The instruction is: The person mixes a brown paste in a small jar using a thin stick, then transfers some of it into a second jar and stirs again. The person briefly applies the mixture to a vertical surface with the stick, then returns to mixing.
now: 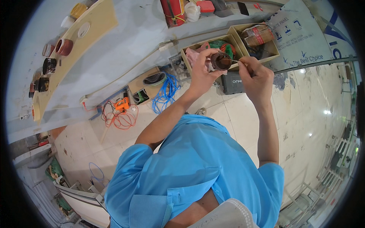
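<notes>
My left hand [204, 72] is closed around a small round jar [221, 61] with a dark rim and brown contents, its open mouth tipped toward me. From the right, my right hand [255, 74] pinches a thin metal stick [234, 61] whose far end reaches into the jar. The shape of that end is hidden against the dark contents. Both hands are raised in front of my chest, above the near edge of a wooden box [187, 60] with pink cloth [192, 57] and a red and green coil [228, 49] in it.
A second box [272, 57] with a wrapped package stands beside the first. On the floor lie a black case [232, 83], a blue hose coil [164, 95] and an orange power tool [122, 103] with its cord. At left, a curved shelf [89, 34] carries several jars. A printed panel [300, 41] leans at right.
</notes>
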Demonstrator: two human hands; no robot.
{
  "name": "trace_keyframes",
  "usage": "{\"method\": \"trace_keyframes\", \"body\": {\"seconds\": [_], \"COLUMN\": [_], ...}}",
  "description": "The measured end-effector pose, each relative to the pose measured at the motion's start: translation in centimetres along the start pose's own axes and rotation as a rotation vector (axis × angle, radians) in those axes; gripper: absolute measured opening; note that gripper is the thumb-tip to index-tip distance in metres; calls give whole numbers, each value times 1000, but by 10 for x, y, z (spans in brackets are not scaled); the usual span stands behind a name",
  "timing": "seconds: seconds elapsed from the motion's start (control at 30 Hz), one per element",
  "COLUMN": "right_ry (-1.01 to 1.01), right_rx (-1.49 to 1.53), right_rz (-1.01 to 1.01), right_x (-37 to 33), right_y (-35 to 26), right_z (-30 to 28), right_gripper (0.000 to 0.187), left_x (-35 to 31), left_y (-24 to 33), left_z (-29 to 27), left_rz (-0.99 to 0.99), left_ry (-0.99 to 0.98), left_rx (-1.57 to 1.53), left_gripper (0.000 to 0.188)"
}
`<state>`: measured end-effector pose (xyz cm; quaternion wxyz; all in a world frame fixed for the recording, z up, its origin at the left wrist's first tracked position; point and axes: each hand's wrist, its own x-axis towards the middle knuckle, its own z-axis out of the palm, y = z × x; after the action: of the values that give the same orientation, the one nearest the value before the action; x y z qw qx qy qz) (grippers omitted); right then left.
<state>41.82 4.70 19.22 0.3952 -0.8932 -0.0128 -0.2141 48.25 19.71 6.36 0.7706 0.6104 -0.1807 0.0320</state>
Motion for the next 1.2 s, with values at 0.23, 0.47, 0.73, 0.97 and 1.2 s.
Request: {"method": "trace_keyframes", "body": {"seconds": [0.23,0.47,0.73,0.97,1.2], "right_ry": [-1,-7,-21,-141,-175], "right_rx": [9,-10,-67,-52,-65], "right_rz": [-68,-92,-177,-54,55], "right_x": [1,5,10,8,5], "right_y": [-10,-8,3,21,30], "right_z": [-1,0,12,17,19], "right_gripper": [3,7,11,4,5], "left_x": [4,7,8,9,10], "left_y": [3,1,7,16,18], "left_z": [-2,1,-4,-11,-12], "left_rz": [-40,19,43,191,157], "left_ry": [-66,1,6,-1,-54], "left_rx": [-15,-67,124,438,435], "left_gripper": [74,72,71,72,71]}}
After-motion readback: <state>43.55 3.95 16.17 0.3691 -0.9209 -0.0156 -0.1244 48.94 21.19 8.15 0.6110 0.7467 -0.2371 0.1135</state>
